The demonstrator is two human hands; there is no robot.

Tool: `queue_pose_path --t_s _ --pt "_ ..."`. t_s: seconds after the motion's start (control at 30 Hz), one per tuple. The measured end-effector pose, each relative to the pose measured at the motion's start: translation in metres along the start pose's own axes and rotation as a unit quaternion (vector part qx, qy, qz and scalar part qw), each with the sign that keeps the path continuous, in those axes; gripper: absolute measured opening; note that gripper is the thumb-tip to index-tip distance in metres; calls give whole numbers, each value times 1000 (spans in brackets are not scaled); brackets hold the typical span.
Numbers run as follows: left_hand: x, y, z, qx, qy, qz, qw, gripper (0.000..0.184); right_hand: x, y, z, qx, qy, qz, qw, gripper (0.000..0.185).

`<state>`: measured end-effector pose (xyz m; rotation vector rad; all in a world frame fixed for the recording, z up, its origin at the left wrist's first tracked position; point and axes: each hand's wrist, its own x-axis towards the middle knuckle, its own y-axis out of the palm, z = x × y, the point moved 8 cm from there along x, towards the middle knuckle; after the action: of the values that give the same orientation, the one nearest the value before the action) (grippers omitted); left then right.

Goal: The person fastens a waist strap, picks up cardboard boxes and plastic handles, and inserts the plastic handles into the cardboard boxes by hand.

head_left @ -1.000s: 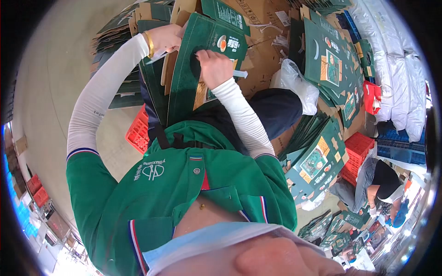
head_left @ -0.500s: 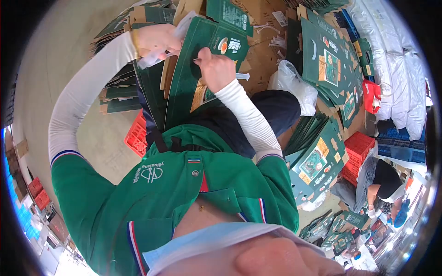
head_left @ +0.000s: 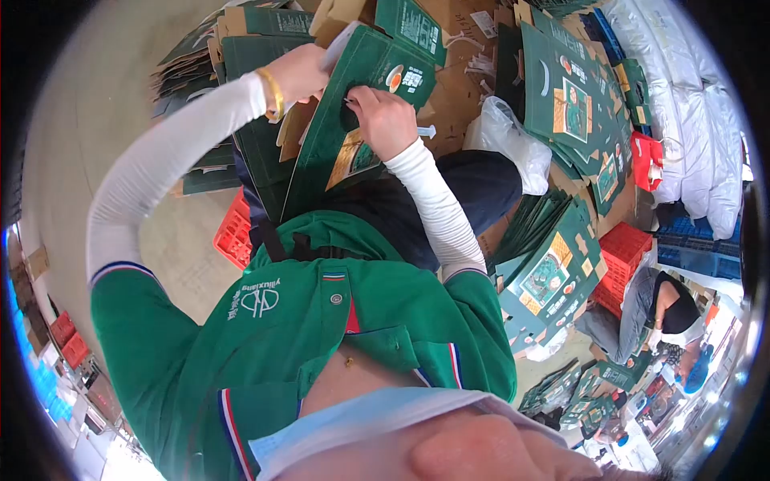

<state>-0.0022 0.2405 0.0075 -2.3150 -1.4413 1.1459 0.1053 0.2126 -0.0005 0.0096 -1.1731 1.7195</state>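
Head view: my left arm bows out at 9 o'clock, its hand (head_left: 298, 74) at 11 against the green box's (head_left: 330, 140) edge, fingertips hidden, grip unclear. My right hand (head_left: 383, 122), at 12, curls over the box's dark hole (head_left: 348, 120), beside a white handle (head_left: 427, 131); I can't tell if it pinches anything. Half a second ago, the box sat slightly nearer 9.

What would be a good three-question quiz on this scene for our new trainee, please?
1. Multiple choice: the gold-coloured bracelet is worn on which side? A) right; B) left; C) both.
2. True or false: the right hand rests on a knee.
3. Fill in the colour: the crate nearest the white left sleeve is ___.

Key: 1. B. 2. False; it is at the green carton. 3. Red.
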Motion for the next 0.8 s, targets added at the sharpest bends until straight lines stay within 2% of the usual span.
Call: queue_pose_path --t_s 0.07,0.1,0.17,0.2,0.23,0.3,0.43,0.47,0.53,0.67,0.73,0.77,0.8 --pt "-11 -7 -10 94 85 -75 989 17 -1 1 -1 8 10 0 1000 12" --pt "-11 -4 1 94 84 -75 989 17 -1 2 -1 3 9 0 1000 12" --pt "-8 16 34 207 48 -37 977 17 -1 2 2 -1 4 4 1000 12" --pt "-12 27 55 19 -16 1 1000 22 0 0 4 -1 3 7 1000 10" --pt "-15 29 55 20 -18 -2 1000 22 2 -1 5 -1 4 9 1000 9" --pt "-21 14 54 -113 -1 -118 987 27 1 2 5 -17 -1 3 1000 8" --pt "-17 9 46 -141 113 -214 960 28 5 -1 3 -41 -21 -16 999 6" --pt "-17 11 47 -143 116 -216 959 28 6 -2 3 -44 -24 -16 999 6" --pt "-14 25 66 -322 29 -158 933 32 5 -1 2 -32 -25 -26 999 6" --pt "-14 25 63 -308 64 -177 933 32 2 5 2 -32 -5 -29 999 8" --pt "-24 19 60 -327 52 -260 907 29 0 10 5 -18 -6 -31 999 8" --pt "-23 12 63 -256 75 -276 924 26 1 7 3 -6 -4 -36 999 9" --pt "-25 12 62 -240 55 -279 928 24 1 10 3 -10 -4 -14 1000 11"
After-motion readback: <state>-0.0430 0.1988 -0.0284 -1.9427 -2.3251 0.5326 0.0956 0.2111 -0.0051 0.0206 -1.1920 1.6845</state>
